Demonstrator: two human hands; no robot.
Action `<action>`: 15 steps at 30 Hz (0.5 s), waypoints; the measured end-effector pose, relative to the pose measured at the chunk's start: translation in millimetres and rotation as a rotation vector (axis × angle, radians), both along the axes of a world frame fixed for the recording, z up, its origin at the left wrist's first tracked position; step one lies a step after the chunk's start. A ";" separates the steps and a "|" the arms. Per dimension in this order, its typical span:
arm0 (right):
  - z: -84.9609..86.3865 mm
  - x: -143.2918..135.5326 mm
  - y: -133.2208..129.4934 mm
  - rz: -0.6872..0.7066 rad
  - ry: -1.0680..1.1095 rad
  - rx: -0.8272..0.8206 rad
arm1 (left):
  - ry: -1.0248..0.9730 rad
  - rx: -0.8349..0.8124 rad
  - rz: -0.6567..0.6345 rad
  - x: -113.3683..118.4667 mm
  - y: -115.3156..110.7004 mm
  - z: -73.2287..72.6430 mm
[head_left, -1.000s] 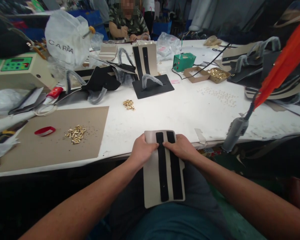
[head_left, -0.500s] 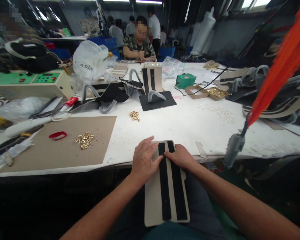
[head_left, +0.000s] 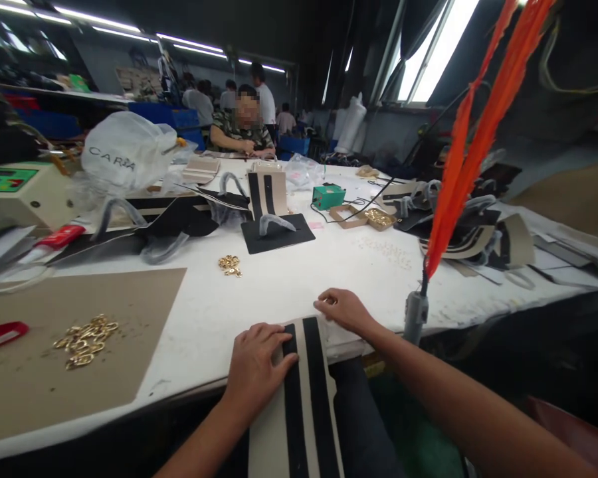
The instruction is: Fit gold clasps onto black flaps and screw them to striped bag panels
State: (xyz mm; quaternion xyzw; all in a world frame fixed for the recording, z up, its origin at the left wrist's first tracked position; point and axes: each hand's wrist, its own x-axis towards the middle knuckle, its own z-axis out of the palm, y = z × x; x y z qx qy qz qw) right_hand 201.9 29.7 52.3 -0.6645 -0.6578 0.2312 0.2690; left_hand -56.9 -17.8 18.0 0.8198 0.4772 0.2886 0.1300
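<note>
A beige panel (head_left: 301, 392) with two black stripes along it slopes down from the table edge over my lap. My left hand (head_left: 262, 362) holds its upper left part, the fingers and thumb resting over the top face beside a stripe. My right hand (head_left: 343, 309) is off the panel, just beyond its top right corner and above the white tabletop. Its fingers are curled in toward the thumb; whether something small is between them I cannot make out. The lower end of the panel runs out of view.
Gold metal hooks (head_left: 86, 340) lie on a brown board (head_left: 144, 332) at left, and another small gold pile (head_left: 229, 265) sits mid-table. A striped bag piece (head_left: 268, 192), a green box (head_left: 328, 196) and a grey tool (head_left: 416, 315) with orange strips stand around. A person (head_left: 244, 129) sits opposite.
My right hand has let go of the panel's top and moved forward and right, its fingers curling. My left hand stays on the panel. The view has tilted up and turned.
</note>
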 end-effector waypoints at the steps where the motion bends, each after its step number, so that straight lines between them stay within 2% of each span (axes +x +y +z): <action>1: -3.1 15.6 13.5 -0.081 -0.023 0.014 | 0.009 0.006 -0.003 -0.9 2.1 -1.7; 5: -18.4 85.4 66.9 -0.426 -0.128 0.037 | 0.009 0.029 -0.005 -3.7 7.3 -10.2; 8: -26.8 127.3 96.8 -0.601 -0.184 0.033 | 0.004 0.068 -0.005 -5.7 9.0 -17.0; 11: -30.5 151.4 123.9 -0.673 -0.217 0.026 | 0.002 0.117 -0.005 -7.9 11.1 -23.1; 15: -33.4 165.0 162.5 -0.693 -0.250 0.000 | 0.003 0.176 -0.015 -11.6 15.7 -29.4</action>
